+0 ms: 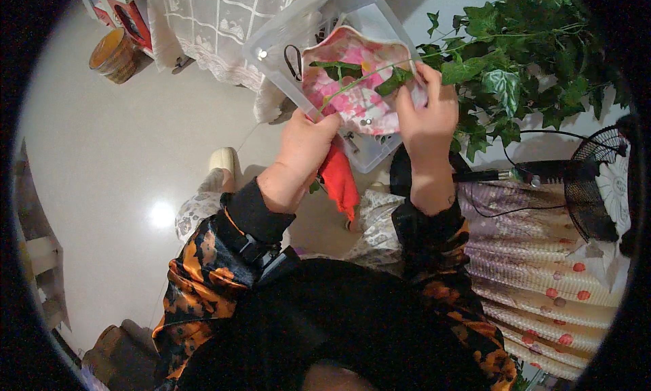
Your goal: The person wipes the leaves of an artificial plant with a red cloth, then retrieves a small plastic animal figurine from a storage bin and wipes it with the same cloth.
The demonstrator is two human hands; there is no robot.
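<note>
My left hand (307,142) is closed on a red cloth (339,180) that hangs below it, and also pinches the end of a thin green vine stem (356,82). That stem runs across a pink floral fabric item (330,93) with a pale edge, held over a clear plastic bin (287,88). My right hand (430,111) is at the fabric's right edge, thumb and fingers close to a vine leaf (394,81); whether it grips the fabric or the vine is unclear. A dark loop (292,62) lies at the bin's left side.
Leafy artificial ivy (508,76) hangs at the upper right, above a black fan (592,182) and a patterned curtain (539,269). White lace cloth (218,30) drapes at the top, near a woven basket (114,55) on the pale floor (117,152). A brown object (119,355) is at the lower left.
</note>
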